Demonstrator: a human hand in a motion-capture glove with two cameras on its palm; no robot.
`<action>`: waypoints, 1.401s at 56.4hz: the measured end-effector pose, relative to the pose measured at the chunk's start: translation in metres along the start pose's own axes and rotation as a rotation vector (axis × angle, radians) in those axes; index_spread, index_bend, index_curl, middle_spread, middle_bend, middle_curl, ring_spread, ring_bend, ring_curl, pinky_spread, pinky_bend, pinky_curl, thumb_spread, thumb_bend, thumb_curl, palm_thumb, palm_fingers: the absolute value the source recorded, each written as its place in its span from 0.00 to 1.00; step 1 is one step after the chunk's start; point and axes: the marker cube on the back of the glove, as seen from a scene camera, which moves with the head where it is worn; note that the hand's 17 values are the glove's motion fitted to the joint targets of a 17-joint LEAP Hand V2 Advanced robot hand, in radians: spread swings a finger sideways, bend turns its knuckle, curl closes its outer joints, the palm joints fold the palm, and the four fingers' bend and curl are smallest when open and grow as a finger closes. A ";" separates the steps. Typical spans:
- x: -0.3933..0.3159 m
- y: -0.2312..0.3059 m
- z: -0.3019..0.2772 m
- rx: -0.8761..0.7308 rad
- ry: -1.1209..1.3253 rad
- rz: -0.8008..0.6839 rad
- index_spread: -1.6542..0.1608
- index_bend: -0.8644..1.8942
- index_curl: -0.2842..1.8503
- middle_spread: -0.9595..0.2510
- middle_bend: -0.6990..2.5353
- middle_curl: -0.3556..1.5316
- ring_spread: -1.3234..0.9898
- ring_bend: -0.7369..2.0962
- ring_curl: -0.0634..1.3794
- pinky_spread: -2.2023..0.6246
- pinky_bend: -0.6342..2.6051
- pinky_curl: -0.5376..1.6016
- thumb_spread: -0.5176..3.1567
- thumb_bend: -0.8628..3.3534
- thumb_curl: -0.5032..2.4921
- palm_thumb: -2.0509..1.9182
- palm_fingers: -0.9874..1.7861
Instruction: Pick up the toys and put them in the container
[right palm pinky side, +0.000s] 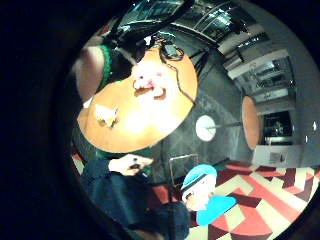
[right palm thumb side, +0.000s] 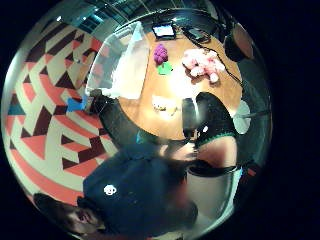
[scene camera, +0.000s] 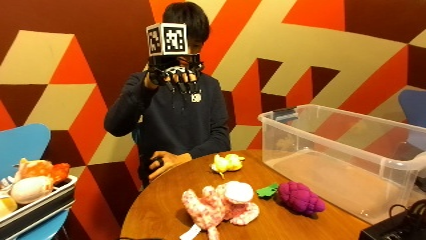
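Gloved right hand (scene camera: 174, 75) raised at my face level, fingers hanging relaxed, grasping nothing, pink plush (scene camera: 218, 205), yellow toy (scene camera: 227, 162), purple grapes (scene camera: 300, 198) on round table (scene camera: 163, 200), clear container (scene camera: 346, 157) beside them.

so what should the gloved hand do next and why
Probably lower toward the yellow plush toy, the toy nearest the person. The gloved right hand is raised in front of the person's face, holding nothing, and all three toys, the yellow one, the pink plush toy and the purple grape toy, lie on the round wooden table. The clear plastic container looks empty.
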 end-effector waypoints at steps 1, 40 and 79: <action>0.000 0.000 0.000 -0.001 0.000 -0.001 0.88 0.41 0.16 0.78 0.29 0.21 0.55 0.37 0.07 0.78 0.32 0.28 0.26 0.25 0.18 0.57 0.59; 0.014 -0.103 0.033 -0.103 0.039 -0.064 0.80 0.34 0.26 0.78 0.25 0.29 0.54 0.33 0.14 0.78 0.42 0.41 0.55 0.27 0.24 0.55 0.30; 0.063 -0.228 0.258 -0.259 -0.028 -0.019 0.76 0.36 0.20 0.75 0.30 0.31 0.51 0.51 0.25 0.77 0.45 0.40 0.48 0.26 0.30 0.63 0.50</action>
